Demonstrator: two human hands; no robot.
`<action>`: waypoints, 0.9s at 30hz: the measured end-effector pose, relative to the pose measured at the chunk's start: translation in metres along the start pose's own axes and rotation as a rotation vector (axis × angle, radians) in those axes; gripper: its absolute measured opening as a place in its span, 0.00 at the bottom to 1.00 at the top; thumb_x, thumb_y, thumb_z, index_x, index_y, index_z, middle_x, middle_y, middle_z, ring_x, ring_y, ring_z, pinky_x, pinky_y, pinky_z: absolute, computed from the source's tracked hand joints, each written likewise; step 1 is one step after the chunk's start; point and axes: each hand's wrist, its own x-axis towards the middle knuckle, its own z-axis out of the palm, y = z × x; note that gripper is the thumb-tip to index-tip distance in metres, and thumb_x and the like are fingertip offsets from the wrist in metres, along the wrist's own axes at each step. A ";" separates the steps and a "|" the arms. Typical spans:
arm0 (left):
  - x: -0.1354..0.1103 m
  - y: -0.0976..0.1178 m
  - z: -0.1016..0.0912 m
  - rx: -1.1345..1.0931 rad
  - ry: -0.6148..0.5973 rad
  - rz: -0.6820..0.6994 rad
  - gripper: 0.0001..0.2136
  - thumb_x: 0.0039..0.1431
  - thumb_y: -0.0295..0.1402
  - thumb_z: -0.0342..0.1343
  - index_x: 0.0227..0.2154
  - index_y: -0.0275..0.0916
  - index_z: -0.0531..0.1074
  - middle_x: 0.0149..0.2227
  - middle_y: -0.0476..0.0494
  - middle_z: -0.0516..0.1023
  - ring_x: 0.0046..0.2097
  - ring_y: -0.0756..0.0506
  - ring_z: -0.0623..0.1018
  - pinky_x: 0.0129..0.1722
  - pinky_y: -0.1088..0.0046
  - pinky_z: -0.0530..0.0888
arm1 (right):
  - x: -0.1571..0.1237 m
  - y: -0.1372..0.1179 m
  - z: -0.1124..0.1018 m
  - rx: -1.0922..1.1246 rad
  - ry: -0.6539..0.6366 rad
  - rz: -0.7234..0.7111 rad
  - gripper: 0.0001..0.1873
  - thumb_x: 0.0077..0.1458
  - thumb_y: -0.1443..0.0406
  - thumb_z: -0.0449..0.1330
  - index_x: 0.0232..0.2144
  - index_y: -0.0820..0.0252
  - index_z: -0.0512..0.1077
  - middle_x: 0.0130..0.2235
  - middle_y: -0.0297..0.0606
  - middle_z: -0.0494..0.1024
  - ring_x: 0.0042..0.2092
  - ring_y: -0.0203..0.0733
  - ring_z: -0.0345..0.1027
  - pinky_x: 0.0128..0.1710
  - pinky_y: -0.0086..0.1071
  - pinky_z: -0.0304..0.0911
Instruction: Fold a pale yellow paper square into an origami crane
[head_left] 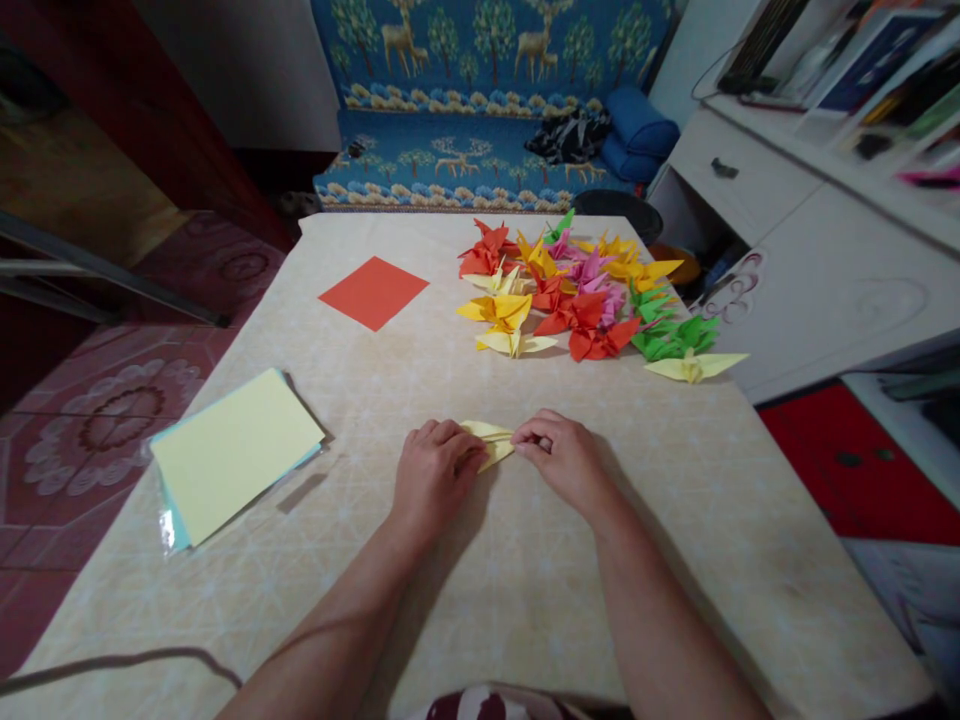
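Observation:
A small folded piece of pale yellow paper lies between my hands near the middle of the table. My left hand is closed over its left side, fingers curled and pressing on it. My right hand pinches its right tip between thumb and fingers. Creases run lengthwise along the paper. Part of its left side is hidden under my left fingers.
Several folded paper cranes in red, yellow, pink and green crowd the table's far right. A red paper square lies flat at the far left. Nearer left rests a stack of yellow paper sheets on clear wrapping. A cord crosses the near-left corner.

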 end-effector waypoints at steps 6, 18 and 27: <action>0.001 0.005 0.001 0.031 -0.026 -0.040 0.06 0.55 0.34 0.56 0.32 0.40 0.75 0.33 0.43 0.75 0.37 0.43 0.71 0.37 0.67 0.63 | -0.001 -0.010 0.001 -0.231 -0.013 0.003 0.07 0.51 0.72 0.57 0.25 0.56 0.71 0.31 0.31 0.73 0.31 0.34 0.64 0.27 0.27 0.50; 0.002 0.006 0.004 0.064 -0.015 -0.080 0.07 0.57 0.35 0.54 0.27 0.40 0.72 0.31 0.45 0.74 0.36 0.44 0.70 0.36 0.66 0.62 | -0.004 -0.019 0.007 -0.408 -0.016 0.028 0.05 0.54 0.71 0.55 0.29 0.57 0.66 0.34 0.33 0.71 0.37 0.36 0.65 0.32 0.28 0.52; 0.002 0.007 0.005 0.063 0.000 -0.091 0.08 0.56 0.36 0.54 0.25 0.40 0.73 0.30 0.45 0.75 0.36 0.43 0.70 0.36 0.66 0.62 | 0.000 -0.018 0.014 -0.424 0.080 0.160 0.05 0.50 0.69 0.59 0.25 0.56 0.68 0.30 0.31 0.73 0.31 0.35 0.64 0.26 0.29 0.47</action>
